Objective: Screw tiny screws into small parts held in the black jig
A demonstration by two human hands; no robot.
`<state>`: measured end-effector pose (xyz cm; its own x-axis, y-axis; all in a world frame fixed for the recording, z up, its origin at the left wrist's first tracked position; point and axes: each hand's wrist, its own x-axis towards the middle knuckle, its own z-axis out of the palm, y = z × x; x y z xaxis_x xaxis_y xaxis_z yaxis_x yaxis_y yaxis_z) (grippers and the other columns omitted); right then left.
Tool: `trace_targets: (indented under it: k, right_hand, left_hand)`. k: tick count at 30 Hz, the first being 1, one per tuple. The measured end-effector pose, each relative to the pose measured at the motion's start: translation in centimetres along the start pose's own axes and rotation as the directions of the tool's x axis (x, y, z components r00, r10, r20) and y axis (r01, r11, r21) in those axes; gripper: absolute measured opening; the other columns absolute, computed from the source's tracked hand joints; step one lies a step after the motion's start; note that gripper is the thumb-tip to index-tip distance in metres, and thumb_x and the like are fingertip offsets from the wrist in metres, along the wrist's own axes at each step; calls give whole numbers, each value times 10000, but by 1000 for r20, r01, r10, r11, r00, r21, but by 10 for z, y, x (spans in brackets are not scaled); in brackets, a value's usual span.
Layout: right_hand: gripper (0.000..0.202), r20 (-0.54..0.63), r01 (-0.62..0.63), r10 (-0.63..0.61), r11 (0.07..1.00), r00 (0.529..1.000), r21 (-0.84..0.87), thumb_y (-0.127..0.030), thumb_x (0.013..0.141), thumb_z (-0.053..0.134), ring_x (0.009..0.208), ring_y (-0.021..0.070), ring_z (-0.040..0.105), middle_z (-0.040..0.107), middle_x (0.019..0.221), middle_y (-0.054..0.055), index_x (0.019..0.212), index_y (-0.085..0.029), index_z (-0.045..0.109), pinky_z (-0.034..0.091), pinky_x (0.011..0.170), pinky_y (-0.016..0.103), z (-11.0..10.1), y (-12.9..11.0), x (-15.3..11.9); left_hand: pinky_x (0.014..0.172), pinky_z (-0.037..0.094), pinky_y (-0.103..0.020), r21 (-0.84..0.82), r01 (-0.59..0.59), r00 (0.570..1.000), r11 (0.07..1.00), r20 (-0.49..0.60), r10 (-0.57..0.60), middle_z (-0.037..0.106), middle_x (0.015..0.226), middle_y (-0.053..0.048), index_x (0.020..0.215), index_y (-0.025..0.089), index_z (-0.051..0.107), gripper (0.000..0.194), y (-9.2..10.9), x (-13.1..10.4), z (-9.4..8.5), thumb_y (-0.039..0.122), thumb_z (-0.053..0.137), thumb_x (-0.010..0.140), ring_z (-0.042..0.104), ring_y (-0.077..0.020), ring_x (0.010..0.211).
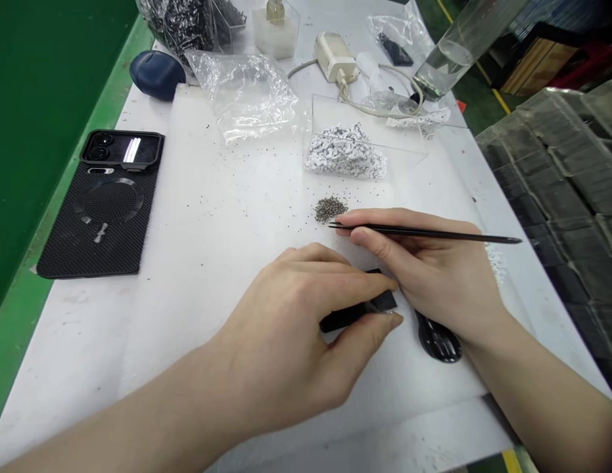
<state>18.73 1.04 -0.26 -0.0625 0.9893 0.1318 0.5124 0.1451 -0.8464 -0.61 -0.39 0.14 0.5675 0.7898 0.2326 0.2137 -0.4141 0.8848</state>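
My left hand [306, 315] is closed on a small black block-like part [342, 318], gripping it between thumb and fingers just above the white sheet. Much of that part is hidden by the fingers. In my right hand [424, 263] I hold black tweezers [424, 232], their tips pointing left. Those tips lie at the lower edge of a small heap of tiny dark metal pieces [330, 209]. Under my right wrist sits a glossy black rounded object [441, 340], partly covered by the hand.
A clear tray [404, 157] of small white pieces [345, 151] stands behind the heap. A clear plastic bag [251, 95], a white charger [335, 56] and a dark blue object [158, 74] lie farther back. At left rests a black-cased phone [106, 203]. Stacked clear boxes [557, 171] stand at right.
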Motion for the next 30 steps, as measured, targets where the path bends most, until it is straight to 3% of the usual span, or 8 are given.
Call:
trace_targets:
  k: [7, 21, 30]
  right_hand:
    - [126, 17, -9, 9, 1000, 1000, 7, -277, 952, 774, 972, 205, 811, 851, 997, -14, 1046, -306, 853, 692, 934, 324, -1, 0, 0]
    - [137, 11, -8, 8, 1000, 1000, -26, -262, 950, 781, 968, 144, 807, 853, 1025, -38, 1060, -310, 847, 672, 879, 206, 0, -1, 0]
    - [142, 26, -2, 3, 1000, 1000, -27, -234, 945, 785, 953, 130, 811, 856, 993, -51, 1041, -315, 852, 667, 887, 188, -1, -1, 0]
  left_hand:
    - [892, 584, -331, -10, -24, 1000, 1000, -9, 24, 783, 827, -8, 926, 152, 784, 101, 0, 0, 0, 176, 696, 968, 726, -196, 929]
    - [840, 583, -299, 6, -17, 1000, 1000, -5, 17, 839, 960, -29, 776, 147, 735, 187, 0, 1, 1, 160, 706, 961, 744, -180, 912]
    - [838, 581, -313, -21, -52, 998, 998, -29, 51, 833, 921, -25, 808, 145, 752, 152, -3, 1, 2, 165, 716, 955, 735, -181, 886]
